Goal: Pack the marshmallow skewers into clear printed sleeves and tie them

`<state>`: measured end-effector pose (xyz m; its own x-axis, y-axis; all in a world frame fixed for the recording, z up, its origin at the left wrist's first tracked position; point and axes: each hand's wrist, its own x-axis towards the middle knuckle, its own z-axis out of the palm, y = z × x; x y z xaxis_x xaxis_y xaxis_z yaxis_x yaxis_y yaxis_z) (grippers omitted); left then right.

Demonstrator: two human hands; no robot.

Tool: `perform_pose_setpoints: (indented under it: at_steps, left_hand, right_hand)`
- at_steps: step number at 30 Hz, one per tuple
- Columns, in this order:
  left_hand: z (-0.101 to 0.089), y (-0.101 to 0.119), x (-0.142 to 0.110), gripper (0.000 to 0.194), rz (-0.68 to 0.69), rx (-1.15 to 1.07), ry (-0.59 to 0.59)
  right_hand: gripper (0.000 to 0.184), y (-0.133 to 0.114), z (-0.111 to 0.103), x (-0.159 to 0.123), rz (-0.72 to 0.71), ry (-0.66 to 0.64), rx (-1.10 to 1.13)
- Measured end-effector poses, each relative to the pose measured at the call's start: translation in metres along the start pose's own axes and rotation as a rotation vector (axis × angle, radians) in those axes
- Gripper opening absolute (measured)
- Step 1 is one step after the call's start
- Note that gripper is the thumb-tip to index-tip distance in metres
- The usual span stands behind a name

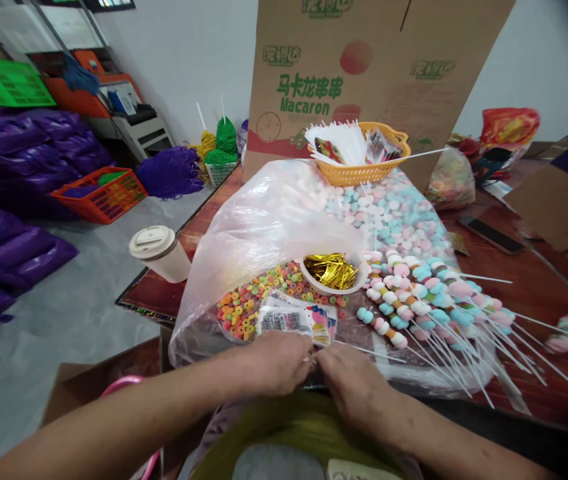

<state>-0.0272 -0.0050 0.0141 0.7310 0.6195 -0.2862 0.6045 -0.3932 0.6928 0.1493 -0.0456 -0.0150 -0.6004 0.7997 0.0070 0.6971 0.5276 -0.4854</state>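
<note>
My left hand [284, 363] and my right hand [351, 380] meet at the table's near edge, fingers closed and fingertips almost touching. Whatever is between them is hidden or too small to make out. A thin white stick [369, 351] runs rightward from beside the right hand. Just beyond the left hand lie printed packets [284, 320], next to loose colourful cereal rings [239, 310]. Behind these stands a white bowl [309, 279] of gold twist ties [333, 270]. Right of it, marshmallow skewers [429, 297] are piled on clear plastic, sticks pointing towards me.
A clear plastic bag [259, 220] spreads over the table, with loose marshmallows [389, 213] farther back. Behind are a yellow basket [359, 175] of white sticks and a tall carton [389, 87]. A lidded cup [159, 253] stands left; a phone [491, 235] lies right.
</note>
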Motion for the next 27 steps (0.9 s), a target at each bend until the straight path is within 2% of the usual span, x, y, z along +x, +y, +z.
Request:
perform_pose_setpoints:
  at_steps: [1, 2, 4, 6, 8, 10, 12, 14, 16, 19, 21, 24, 27]
  left_hand:
    - [0.004, 0.001, -0.002, 0.01, 0.062, 0.241, 0.119]
    - [0.009, 0.002, -0.004, 0.013, 0.145, 0.446, 0.184]
    - [0.018, 0.0, -0.006, 0.017, 0.31, 0.695, 0.24]
    - [0.025, -0.006, -0.007, 0.019, 0.375, 0.763, 0.295]
    - [0.027, -0.013, -0.006, 0.016, 0.3, 0.73, 0.338]
    - [0.025, -0.022, -0.004, 0.014, 0.141, 0.564, 0.393]
    - [0.021, -0.03, -0.003, 0.018, -0.017, 0.25, 0.477]
    - [0.017, -0.036, -0.001, 0.021, -0.148, -0.158, 0.544]
    - [0.015, -0.037, 0.001, 0.021, -0.27, -0.566, 0.559]
    - [0.014, -0.032, 0.005, 0.024, -0.405, -1.03, 0.566]
    - [0.014, -0.029, 0.007, 0.024, -0.415, -1.204, 0.589]
    - [0.014, -0.027, 0.009, 0.023, -0.385, -1.318, 0.604]
    - [0.017, -0.023, 0.011, 0.022, -0.373, -1.327, 0.59]
  right_hand:
    - [0.017, 0.001, -0.001, 0.002, 0.156, -0.104, 0.228]
    - [0.017, 0.002, -0.002, 0.005, 0.282, -0.218, 0.435]
    - [0.015, 0.003, -0.008, 0.011, 0.418, -0.426, 0.684]
    - [0.013, 0.006, -0.02, 0.018, 0.412, -0.527, 0.704]
    - [0.014, 0.014, -0.04, 0.027, 0.341, -0.529, 0.636]
    - [0.015, 0.029, -0.064, 0.041, 0.28, -0.438, 0.545]
    - [0.014, 0.052, -0.088, 0.059, 0.233, -0.275, 0.325]
    - [0.018, 0.078, -0.102, 0.081, 0.12, -0.168, -0.271]
    - [0.019, 0.101, -0.105, 0.101, 0.076, -0.176, -0.459]
    - [0.019, 0.122, -0.099, 0.119, 0.039, -0.226, -0.51]
    - [0.018, 0.129, -0.097, 0.122, 0.021, -0.236, -0.542]
    - [0.02, 0.134, -0.1, 0.116, 0.018, -0.226, -0.574]
    - [0.022, 0.133, -0.1, 0.11, 0.021, -0.24, -0.597]
